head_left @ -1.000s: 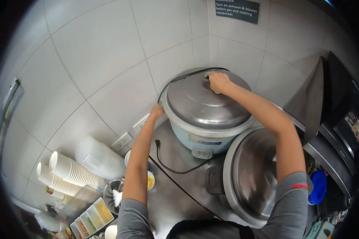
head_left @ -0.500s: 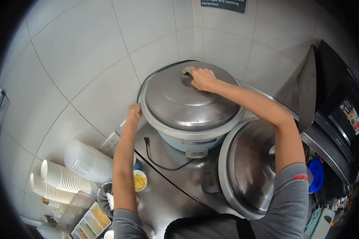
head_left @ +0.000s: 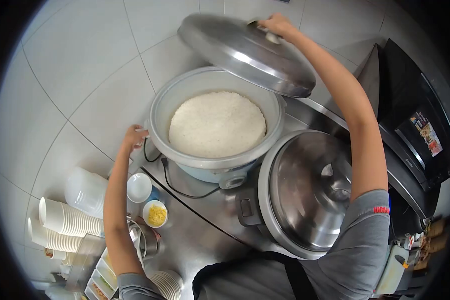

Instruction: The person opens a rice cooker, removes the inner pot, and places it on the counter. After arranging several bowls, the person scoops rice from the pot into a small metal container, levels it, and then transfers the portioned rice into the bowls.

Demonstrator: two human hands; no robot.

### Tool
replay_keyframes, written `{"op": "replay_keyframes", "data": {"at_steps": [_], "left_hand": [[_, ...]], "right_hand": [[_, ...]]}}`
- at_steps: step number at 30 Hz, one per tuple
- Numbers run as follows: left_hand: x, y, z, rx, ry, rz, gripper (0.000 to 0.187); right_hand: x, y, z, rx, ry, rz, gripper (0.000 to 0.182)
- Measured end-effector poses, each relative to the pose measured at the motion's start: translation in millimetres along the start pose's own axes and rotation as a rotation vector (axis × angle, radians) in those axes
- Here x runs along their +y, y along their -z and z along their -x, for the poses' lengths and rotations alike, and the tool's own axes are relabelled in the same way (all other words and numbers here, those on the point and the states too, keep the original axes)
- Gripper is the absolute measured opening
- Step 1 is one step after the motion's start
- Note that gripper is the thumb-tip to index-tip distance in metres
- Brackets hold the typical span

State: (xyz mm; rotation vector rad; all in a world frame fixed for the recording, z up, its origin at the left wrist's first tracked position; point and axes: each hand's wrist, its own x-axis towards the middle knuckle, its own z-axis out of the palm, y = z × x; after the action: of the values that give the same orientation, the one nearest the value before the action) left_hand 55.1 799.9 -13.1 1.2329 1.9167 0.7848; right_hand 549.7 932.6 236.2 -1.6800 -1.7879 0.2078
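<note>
The single view looks from the wearer's head, forward and steeply down over both forearms, onto the open rice cooker (head_left: 217, 162) at mid-distance and the steel surface (head_left: 185, 250). It reaches to the tiled wall (head_left: 85, 65) behind.

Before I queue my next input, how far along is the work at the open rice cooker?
Done: the lid is off the rice cooker, exposing the rice, which looks cooked.
In hand: the right hand holds the lid up, tilted; the left hand is at the cooker's side.
Left, probably: setting the lid down and any scooping, since the rice surface looks undisturbed.
</note>
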Motion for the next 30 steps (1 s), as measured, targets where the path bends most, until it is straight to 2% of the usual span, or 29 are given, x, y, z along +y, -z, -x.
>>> {"op": "replay_keyframes", "data": {"at_steps": [2, 5, 8, 10, 13, 15, 19, 23, 24, 25, 26, 27, 28, 29, 30], "left_hand": [[2, -1, 1, 0.011, -0.056, -0.088, 0.056], [14, -3, 16, -0.008, -0.102, -0.126, 0.061], [21, -13, 24, -0.017, -0.081, -0.008, 0.060], [38, -22, 46, 0.019, -0.014, 0.150, 0.061], [45, -41, 63, 0.085, -0.011, 0.183, 0.065], [26, -56, 39, 0.098, -0.049, 0.125, 0.065], [9, -78, 19, 0.266, -0.117, 0.168, 0.064], [36, -77, 51, 0.287, -0.133, 0.088, 0.062], [28, -79, 46, 0.311, -0.148, 0.106, 0.061], [-17, -86, -38, 0.167, -0.373, -0.705, 0.059], [-31, -105, -55, 0.321, -0.476, -0.690, 0.053], [-43, -124, -67, 0.479, -0.575, -0.677, 0.047], [-1, -110, -22, 0.296, -0.357, -0.573, 0.042], [7, -110, -12, 0.307, -0.358, -0.714, 0.043], [11, -115, -11, 0.320, -0.361, -0.855, 0.043]], "right_hand": [[50, 8, -20, 0.192, -0.007, 0.041, 0.051], [42, 13, 30, 0.418, -0.196, 0.141, 0.057], [38, 4, 45, 0.443, -0.260, 0.123, 0.070], [36, -8, 48, 0.491, -0.277, 0.064, 0.068], [40, -28, 51, 0.528, -0.289, 0.005, 0.060], [45, -50, 53, 0.605, -0.323, -0.007, 0.052], [67, -77, 66, 0.553, -0.388, 0.071, 0.045], [104, -96, 70, 0.397, -0.325, 0.167, 0.043], [114, -102, 76, 0.401, -0.338, 0.283, 0.046], [134, -112, 73, 0.361, -0.376, 0.404, 0.056], [146, -116, 76, 0.317, -0.335, 0.444, 0.070], [169, -128, 70, 0.248, -0.320, 0.571, 0.067], [221, -148, 40, 0.148, -0.316, 0.663, 0.061], [255, -155, 31, 0.084, -0.018, 0.776, 0.048], [267, -151, 20, 0.052, 0.058, 0.800, 0.047]]}}
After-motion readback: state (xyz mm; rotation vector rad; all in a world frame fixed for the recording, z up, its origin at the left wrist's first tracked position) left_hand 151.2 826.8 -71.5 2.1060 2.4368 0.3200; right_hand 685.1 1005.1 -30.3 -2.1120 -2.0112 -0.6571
